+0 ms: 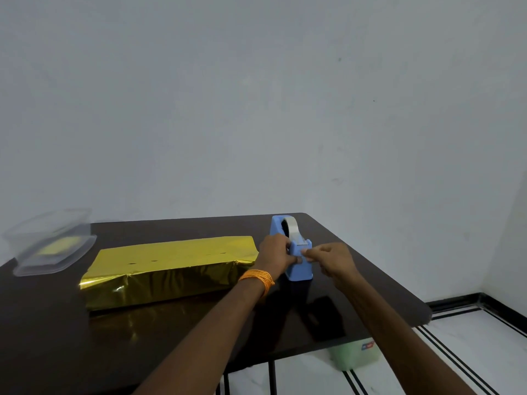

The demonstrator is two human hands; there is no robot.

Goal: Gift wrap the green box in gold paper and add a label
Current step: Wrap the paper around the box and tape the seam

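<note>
View: head, looking down on a dark table [42, 323].
Box [168, 269]: covered in gold paper [176, 249]; laid flat at mid-table, its right end hidden behind the left hand.
Dispenser [299, 269]: blue, stood upright just right of the box; tape roll [291, 230] carried in it.
Left hand [275, 250]: curled round the dispenser's left side; orange band [258, 279] worn at the wrist.
Right hand [330, 259]: fingertips pinched at the dispenser's front; tape between them cannot be told.
Tub [51, 243]: clear, lidded, set at the table's far left.

Both arms fwd, L hand [275, 250] gripping dispenser [299, 270], orange thread [258, 278] at wrist; R hand [330, 259] pinching tape [295, 231] end
</note>
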